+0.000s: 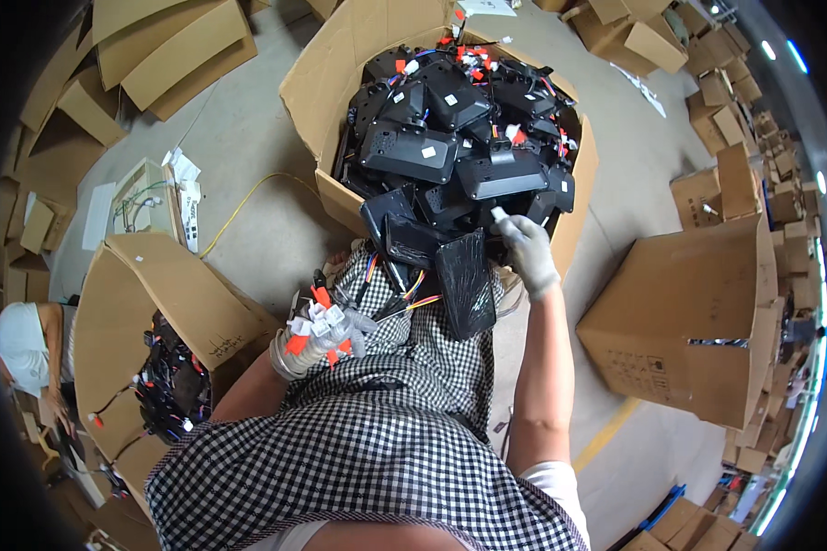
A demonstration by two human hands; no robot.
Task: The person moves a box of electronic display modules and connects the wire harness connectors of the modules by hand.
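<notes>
My gloved left hand is closed round a bunch of white wire connectors with red tags. From it, coloured wires run to flat black devices, several of which lean on my lap and the box's near edge. My gloved right hand is over the near right rim of a large cardboard box. Its fingers are bunched, and a small whitish piece shows at their tip; I cannot make out what it is. Black plastic units with wires and red-tagged connectors are heaped in that box.
An open carton at my left contains dark wired parts. Another carton stands at the right. A yellow cord crosses the floor at left. Another person is at the far left; stacked cartons line the right.
</notes>
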